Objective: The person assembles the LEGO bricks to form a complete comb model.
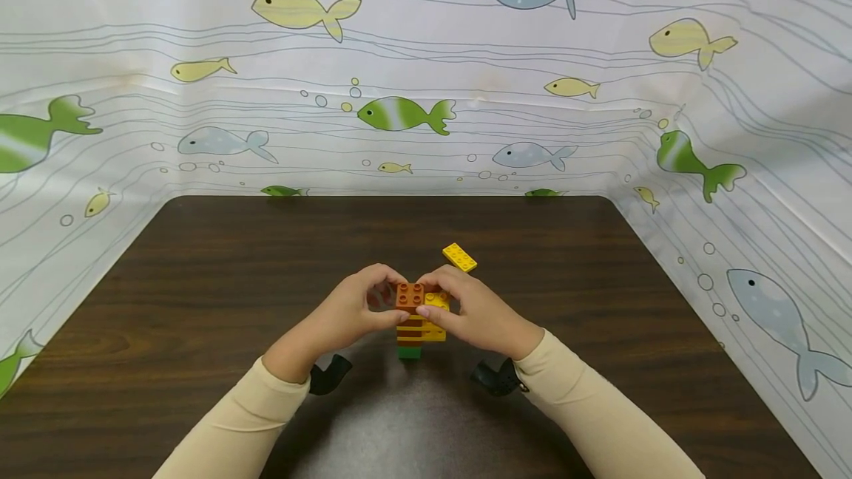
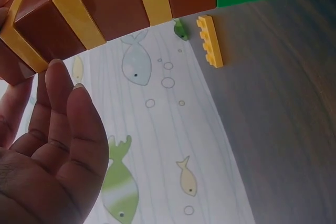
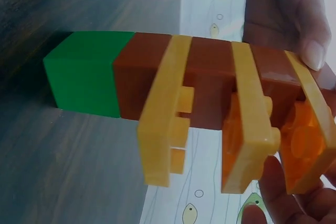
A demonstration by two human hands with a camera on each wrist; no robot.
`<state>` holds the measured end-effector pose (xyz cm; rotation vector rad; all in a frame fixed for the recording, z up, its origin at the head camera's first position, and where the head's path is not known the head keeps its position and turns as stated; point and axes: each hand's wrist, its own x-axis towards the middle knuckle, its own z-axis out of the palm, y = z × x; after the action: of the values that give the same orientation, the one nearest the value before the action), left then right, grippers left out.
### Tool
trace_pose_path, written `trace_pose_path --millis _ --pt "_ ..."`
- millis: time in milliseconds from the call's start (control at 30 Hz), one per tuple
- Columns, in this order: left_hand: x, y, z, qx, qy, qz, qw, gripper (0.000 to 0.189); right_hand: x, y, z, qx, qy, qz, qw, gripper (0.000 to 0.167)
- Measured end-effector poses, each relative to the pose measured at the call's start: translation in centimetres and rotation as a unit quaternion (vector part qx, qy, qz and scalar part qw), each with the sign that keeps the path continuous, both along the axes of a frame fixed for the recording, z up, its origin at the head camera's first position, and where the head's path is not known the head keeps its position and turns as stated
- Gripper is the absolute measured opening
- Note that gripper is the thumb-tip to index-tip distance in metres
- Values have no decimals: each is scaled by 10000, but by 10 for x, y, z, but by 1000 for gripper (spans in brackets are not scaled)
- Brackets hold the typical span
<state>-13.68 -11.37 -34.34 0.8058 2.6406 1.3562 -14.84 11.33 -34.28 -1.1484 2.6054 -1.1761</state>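
Note:
A tower of toy building bricks stands upright on the table, with a green brick (image 1: 409, 352) at its foot. Above it, brown bricks (image 3: 212, 85) alternate with yellow plates (image 3: 157, 140), whose studded ends jut out to the right. My left hand (image 1: 349, 310) grips the studded brown top brick (image 1: 410, 296) from the left, thumb in front and fingers behind. From the right, my right hand (image 1: 481, 310) pinches the same brick, its thumb at the front corner beside the left thumb. The left hand's curved fingers (image 2: 79, 124) show beside the tower's upper end in the left wrist view.
One loose yellow plate (image 1: 460, 257) lies studs up on the dark wooden table (image 1: 266, 257), behind the tower. A white sheet (image 1: 426, 50) printed with fish rises along the table's back and sides. Dark wrist-worn devices (image 1: 495, 378) sit under both wrists.

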Motion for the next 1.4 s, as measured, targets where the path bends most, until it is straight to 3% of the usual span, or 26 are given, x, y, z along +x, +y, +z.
trace_pose_path --millis 333,733,1100,1400 --pt "0 0 -4 199 -78 -22 9998 29 -5 5 -3 -312 -613 -87 9976 38" --pt "3 0 -7 279 -166 71 9994 28 -34 19 -25 -601 -551 -935 9923 41" --pt "2 1 -10 427 -229 39 9988 27 -63 26 -41 -783 -770 -1736 9787 44" --pt "1 1 -9 520 -298 -33 9982 28 -84 29 -53 -350 -1026 -2411 9644 46"
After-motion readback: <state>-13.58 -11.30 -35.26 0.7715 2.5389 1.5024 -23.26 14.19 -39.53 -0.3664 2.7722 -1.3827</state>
